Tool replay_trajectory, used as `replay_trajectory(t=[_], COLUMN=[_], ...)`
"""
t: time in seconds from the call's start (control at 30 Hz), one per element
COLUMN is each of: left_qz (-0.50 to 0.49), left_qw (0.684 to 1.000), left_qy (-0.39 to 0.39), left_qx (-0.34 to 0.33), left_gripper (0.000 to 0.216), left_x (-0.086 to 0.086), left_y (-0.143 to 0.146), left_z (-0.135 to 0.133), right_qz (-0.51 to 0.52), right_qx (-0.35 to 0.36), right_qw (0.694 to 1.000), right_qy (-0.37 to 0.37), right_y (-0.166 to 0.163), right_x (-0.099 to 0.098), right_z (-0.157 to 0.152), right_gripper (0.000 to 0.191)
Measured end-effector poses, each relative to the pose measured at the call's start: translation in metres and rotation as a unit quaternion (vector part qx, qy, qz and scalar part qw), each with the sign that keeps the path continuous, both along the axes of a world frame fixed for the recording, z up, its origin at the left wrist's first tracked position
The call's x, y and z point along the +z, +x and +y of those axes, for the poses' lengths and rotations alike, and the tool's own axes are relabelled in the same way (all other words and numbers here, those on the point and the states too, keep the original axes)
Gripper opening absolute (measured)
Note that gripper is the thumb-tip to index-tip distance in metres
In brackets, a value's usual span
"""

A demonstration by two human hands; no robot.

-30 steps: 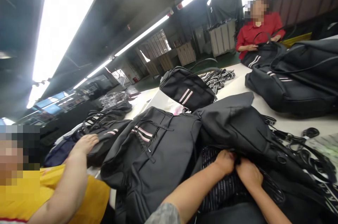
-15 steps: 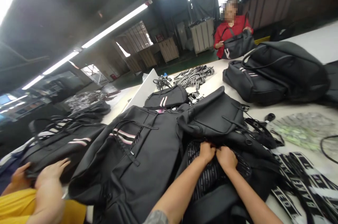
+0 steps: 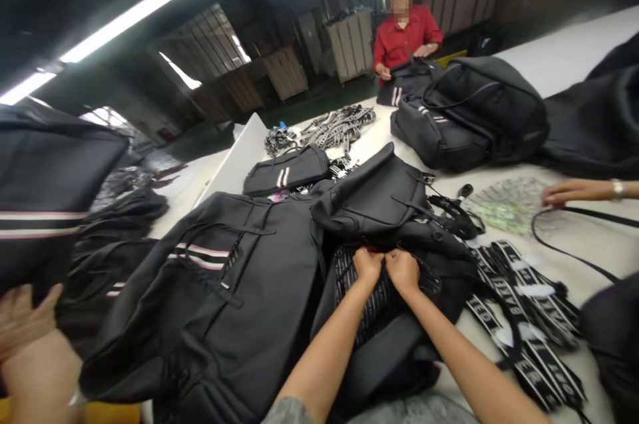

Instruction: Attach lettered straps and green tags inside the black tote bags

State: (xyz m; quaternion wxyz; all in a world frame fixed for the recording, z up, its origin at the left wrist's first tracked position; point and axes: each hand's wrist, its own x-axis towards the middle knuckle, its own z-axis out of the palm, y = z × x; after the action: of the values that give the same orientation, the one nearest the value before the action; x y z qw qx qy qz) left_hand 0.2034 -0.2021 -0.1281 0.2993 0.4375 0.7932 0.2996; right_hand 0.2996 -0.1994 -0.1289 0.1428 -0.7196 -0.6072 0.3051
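Left hand and right hand: side by side, both pinching the striped lining of an open black bag. Flat black bag with pink stripes: just left of it on the white table. Printed straps: lying to the right. Co-worker's hand: on the table at right. Person in red: at the far end, hands on a bag.

A long white table is covered with black bags: a large flat bag with pink stripes, a small pouch, and stacked duffels. Printed webbing straps and a sheet of green labels are spread alongside.
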Motion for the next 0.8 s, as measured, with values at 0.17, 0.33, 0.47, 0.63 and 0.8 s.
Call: replay_trajectory(t=[0.17, 0.33, 0.47, 0.63, 0.8], left_qz=[-0.029, -0.045, -0.053, -0.043, -0.043], left_qw=[1.000, 0.999, 0.998, 0.999, 0.999], left_qy=[-0.011, -0.011, -0.010, -0.003, 0.008], left_qx=[0.002, -0.014, -0.026, -0.022, -0.018], left_gripper=[0.024, 0.022, 0.021, 0.020, 0.020], left_x=[-0.013, -0.014, -0.013, -0.010, -0.004], left_y=[-0.005, -0.008, -0.007, -0.002, 0.003], left_z=[-0.001, 0.005, 0.005, 0.001, -0.006], right_qz=[0.036, 0.045, 0.026, 0.039, 0.097], right_qx=[-0.018, -0.035, -0.051, -0.068, -0.104], right_qw=[0.999, 0.998, 0.998, 0.997, 0.988], right_qy=[-0.010, -0.017, -0.021, -0.029, -0.058], right_y=[-0.001, 0.000, -0.001, -0.003, -0.001], right_x=[0.003, 0.001, 0.002, 0.001, -0.002], right_z=[0.001, 0.000, -0.003, -0.001, 0.004], right_gripper=[0.025, 0.022, 0.022, 0.019, 0.022])
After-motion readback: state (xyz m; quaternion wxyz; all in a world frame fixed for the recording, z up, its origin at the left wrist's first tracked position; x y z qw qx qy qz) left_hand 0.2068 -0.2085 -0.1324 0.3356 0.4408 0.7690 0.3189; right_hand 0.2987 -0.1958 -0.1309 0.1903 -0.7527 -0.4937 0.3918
